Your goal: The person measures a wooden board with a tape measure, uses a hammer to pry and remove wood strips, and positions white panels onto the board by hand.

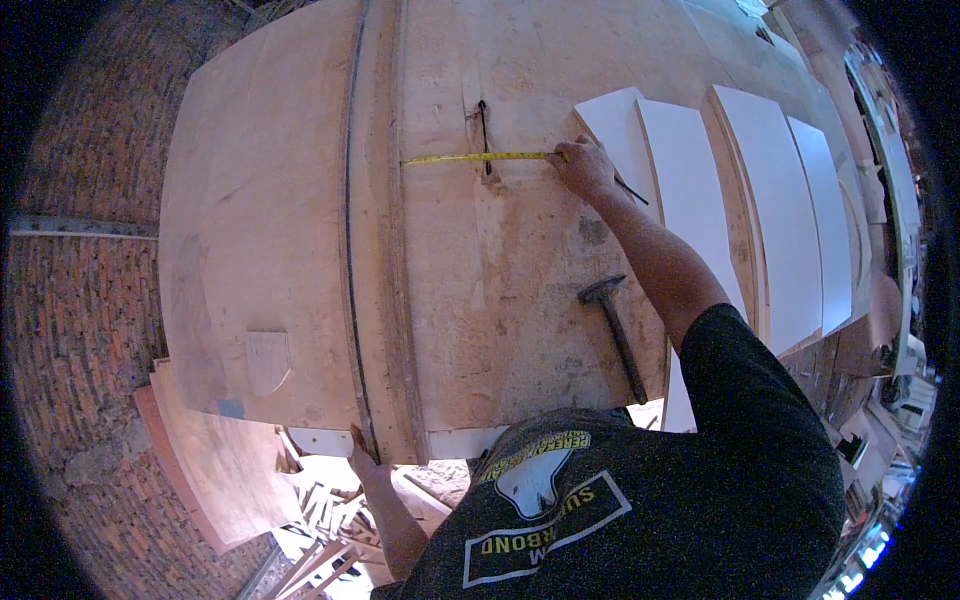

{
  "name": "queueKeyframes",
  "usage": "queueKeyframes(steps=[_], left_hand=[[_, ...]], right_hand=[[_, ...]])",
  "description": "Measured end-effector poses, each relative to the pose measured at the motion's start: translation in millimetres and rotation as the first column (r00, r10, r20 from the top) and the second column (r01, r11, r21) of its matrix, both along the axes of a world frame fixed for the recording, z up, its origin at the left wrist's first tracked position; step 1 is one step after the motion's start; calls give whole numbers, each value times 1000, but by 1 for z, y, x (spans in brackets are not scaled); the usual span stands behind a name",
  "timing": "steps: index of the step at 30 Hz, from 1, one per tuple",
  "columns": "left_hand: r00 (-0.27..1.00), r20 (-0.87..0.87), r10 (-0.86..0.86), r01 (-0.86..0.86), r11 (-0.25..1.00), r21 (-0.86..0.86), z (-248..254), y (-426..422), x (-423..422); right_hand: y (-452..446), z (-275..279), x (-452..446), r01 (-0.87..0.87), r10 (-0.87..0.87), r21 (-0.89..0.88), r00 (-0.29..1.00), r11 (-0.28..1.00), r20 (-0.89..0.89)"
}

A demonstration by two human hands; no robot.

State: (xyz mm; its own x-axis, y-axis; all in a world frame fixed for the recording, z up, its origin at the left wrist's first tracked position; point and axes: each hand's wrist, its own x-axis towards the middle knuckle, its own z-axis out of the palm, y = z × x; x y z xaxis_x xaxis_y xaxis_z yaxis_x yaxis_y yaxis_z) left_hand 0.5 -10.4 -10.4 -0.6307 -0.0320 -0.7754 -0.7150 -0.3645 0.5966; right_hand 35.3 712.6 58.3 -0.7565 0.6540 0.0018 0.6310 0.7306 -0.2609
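My right hand [583, 168] is closed on a yellow measuring tape [470, 157], stretched left across the wooden table [270, 200] to a raised wooden strip [393, 250]. A thin dark pencil-like stick [631, 189] pokes out by the same hand. At the table's near edge, my left hand [366, 455] is beside the strip's lower end and a dark groove; its fingers are partly hidden. A hammer [616, 335] lies on the table below my right forearm. Several white boards [690, 180] lie at the right.
A small pale wooden piece [268, 361] lies on the table's left part. Brick wall [85, 330] stands at the left. Leaning wooden sheets [215, 460] and scattered wood offcuts [335, 515] are below the near edge. A dark slot [485, 135] marks the tabletop.
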Motion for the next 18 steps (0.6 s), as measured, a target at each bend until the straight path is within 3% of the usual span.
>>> queueKeyframes(steps=[5,8,14,18], left_hand=[[996,-83,-16,13,999,-37,7,8,2],[1000,-20,-9,6,993,-118,3,5,-1],[1000,3,18,-17,997,-70,-2,1,-2],[999,-5,-45,44,983,-180,-8,-8,-2]], right_hand=[[1,-7,0,30,-30,17,999,999,-15],[7,-14,0,10,-10,14,999,1000,45],[4,-7,-2,0,-2,36,998,999,69],[-1,-3,0,20,-20,36,1000,999,19]])
